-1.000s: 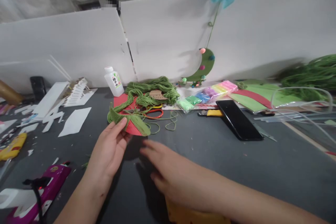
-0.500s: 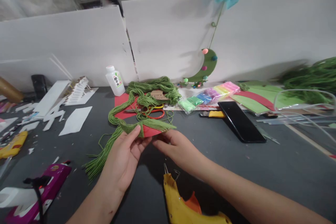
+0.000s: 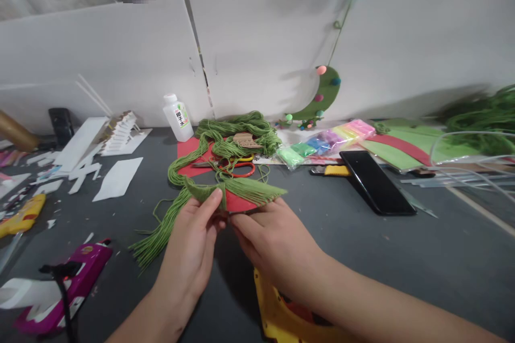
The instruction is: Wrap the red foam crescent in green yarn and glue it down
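Observation:
My left hand (image 3: pixel 199 225) pinches a curved red cutout (image 3: pixel 241 201) partly wrapped in green yarn, thumb on top near a yarn band. Beneath the piece's right side, my right hand (image 3: pixel 269 230) has its fingers curled against the underside; what they grip there is hidden. Loose green strands (image 3: pixel 155 244) trail over the table at the left of my left hand. Behind the piece lie a skein of green yarn (image 3: pixel 237 128) with a cardboard label, and scissors (image 3: pixel 241 170) with red and yellow handles. A yellow glue gun (image 3: pixel 277 316) lies below my right forearm, partly covered.
A white bottle (image 3: pixel 177 118) stands by the white partition (image 3: pixel 265 53). Rightward are a bag of coloured pompoms (image 3: pixel 325 142), a yellow cutter (image 3: pixel 336 171) and a black phone (image 3: pixel 376 182). A purple power strip (image 3: pixel 86 262) and paper scraps (image 3: pixel 118 178) lie left.
My right hand has moved further under the piece and now covers the glue gun's tip. More of the piece's red face shows. The camera view has shifted slightly.

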`<state>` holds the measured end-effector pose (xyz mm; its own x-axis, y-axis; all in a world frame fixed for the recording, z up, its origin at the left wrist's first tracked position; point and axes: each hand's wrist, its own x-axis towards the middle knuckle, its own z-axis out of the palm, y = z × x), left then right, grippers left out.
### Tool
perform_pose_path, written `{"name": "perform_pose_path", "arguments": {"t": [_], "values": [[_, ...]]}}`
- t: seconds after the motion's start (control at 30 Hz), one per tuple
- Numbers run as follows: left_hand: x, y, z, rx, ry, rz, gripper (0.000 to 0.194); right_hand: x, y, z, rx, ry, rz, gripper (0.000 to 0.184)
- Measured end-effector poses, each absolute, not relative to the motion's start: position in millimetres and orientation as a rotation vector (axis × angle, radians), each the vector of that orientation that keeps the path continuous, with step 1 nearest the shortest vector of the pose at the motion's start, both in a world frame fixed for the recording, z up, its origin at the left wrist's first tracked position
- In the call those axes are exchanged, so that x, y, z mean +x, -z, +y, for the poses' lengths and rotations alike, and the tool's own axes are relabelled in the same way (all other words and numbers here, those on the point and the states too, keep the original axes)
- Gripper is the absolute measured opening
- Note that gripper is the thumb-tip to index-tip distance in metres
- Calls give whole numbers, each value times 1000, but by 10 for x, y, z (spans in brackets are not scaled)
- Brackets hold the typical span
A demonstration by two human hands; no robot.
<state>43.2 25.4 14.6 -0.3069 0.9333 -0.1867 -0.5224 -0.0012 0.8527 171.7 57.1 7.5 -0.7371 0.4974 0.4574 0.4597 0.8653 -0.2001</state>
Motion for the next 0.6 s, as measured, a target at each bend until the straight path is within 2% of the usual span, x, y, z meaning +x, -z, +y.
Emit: {"name": "perform_pose_path", "arguments": {"t": [0.2, 0.4, 0.5, 0.6], "values": [[376, -244, 234, 559, -1711, 1131, 11, 1773, -281, 513, -690, -616, -2596, 18], [467, -196, 226, 613, -1720, 1184, 11, 1768, -183, 390, -618, -231, -2752, 19], [477, -164, 210, 669, -1723, 1224, 11, 1807, -269, 354, -614, -291, -2732, 13], [452, -151, 190, 783, -1683, 1198, 9, 1882, -468, 385, -682, -533, -2639, 18]]}}
